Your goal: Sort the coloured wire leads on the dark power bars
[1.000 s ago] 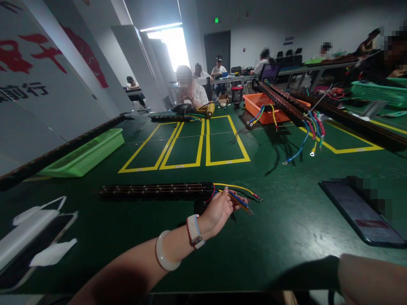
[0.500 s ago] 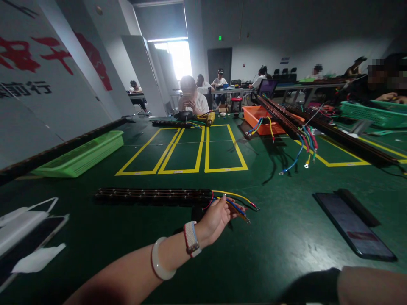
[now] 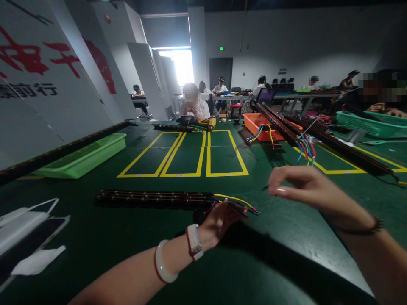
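Coloured wires (image 3: 237, 202) fan from the right end of 1 black terminal strip (image 3: 155, 198) lying flat on the green table (image 3: 127, 237). Left hand (image 3: 221, 218) rests on them, fingers loosely curled over the bundle; whether it pinches any I cannot tell. Right hand (image 3: 302, 188) hovers above and apart, relaxed, holding nothing. A tug could drag the unanchored strip sideways or pull a wire loose. Visible: 2 green trays, 1 orange bin (image 3: 259, 125), 2 hands.
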Demonstrator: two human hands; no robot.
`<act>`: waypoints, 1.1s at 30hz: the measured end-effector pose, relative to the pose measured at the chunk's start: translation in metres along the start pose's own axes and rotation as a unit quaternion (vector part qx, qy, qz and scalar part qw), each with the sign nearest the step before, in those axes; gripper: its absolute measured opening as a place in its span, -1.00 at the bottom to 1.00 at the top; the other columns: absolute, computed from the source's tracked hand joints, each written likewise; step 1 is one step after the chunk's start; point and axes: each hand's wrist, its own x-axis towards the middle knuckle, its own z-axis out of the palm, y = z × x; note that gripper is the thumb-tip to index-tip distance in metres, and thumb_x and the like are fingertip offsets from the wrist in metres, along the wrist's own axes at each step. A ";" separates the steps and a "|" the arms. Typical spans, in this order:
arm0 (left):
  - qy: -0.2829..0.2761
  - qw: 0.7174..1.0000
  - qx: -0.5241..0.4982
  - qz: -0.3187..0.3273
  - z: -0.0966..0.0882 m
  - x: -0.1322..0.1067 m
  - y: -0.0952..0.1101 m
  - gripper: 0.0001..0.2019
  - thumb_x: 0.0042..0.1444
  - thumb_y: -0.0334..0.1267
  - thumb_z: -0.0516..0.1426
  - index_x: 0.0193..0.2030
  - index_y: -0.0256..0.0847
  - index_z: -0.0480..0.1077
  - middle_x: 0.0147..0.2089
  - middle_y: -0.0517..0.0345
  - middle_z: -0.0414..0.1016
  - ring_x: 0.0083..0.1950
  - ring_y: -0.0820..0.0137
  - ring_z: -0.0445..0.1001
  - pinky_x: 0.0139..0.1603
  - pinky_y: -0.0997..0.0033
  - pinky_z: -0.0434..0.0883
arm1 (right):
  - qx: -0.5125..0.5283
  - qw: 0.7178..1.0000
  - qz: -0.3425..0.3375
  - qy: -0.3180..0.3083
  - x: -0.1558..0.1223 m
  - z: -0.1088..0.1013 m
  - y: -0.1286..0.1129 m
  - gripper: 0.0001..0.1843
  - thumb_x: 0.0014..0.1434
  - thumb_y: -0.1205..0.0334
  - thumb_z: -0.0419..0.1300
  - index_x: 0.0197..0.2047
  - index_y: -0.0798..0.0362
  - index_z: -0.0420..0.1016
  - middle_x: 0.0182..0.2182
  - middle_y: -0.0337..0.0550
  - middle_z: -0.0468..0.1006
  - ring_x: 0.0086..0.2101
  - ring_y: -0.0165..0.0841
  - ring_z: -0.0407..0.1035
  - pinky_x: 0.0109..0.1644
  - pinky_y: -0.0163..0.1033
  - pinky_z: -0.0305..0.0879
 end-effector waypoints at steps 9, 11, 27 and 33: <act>0.050 0.997 -0.064 -0.014 0.001 0.006 0.000 -0.83 0.19 -0.26 0.05 -0.30 -0.33 0.38 -0.27 0.02 0.48 -0.20 0.40 0.45 -0.05 0.36 0.35 | -0.137 0.969 -0.207 -0.011 0.005 0.101 0.004 -0.48 0.10 -0.01 0.20 0.03 0.14 0.33 -0.05 0.08 0.35 -0.13 -0.19 0.25 -0.05 -0.06 0.18; 0.060 0.995 -0.077 -0.015 0.002 0.006 0.001 -0.81 0.21 -0.26 0.01 -0.29 -0.33 0.37 -0.27 0.04 0.47 -0.24 0.44 0.44 -0.04 0.37 0.35 | -0.183 0.954 -0.238 -0.026 0.002 0.106 0.009 -0.55 0.14 0.17 0.17 0.07 0.16 0.31 -0.01 0.07 0.33 -0.12 -0.21 0.25 -0.05 -0.09 0.21; 0.008 0.999 -0.028 -0.017 0.004 0.006 0.003 -0.70 0.25 -0.13 -0.08 -0.13 -0.31 0.33 -0.18 -0.07 0.48 -0.11 0.35 0.45 0.04 0.25 0.32 | -0.010 0.981 -0.148 0.123 0.002 0.116 0.027 -0.76 0.29 0.35 -0.01 -0.06 0.15 0.43 -0.35 -0.08 0.47 -0.35 -0.37 0.34 -0.27 -0.28 0.32; 0.055 0.997 0.042 -0.035 0.005 0.004 0.005 -0.72 0.27 -0.16 -0.12 -0.24 -0.33 0.26 -0.28 -0.11 0.48 -0.23 0.32 0.49 -0.11 0.27 0.37 | 0.108 0.984 -0.024 0.137 0.011 0.121 0.040 -0.89 0.20 0.30 0.15 -0.25 0.05 0.51 -0.37 -0.20 0.50 -0.35 -0.44 0.38 -0.27 -0.37 0.30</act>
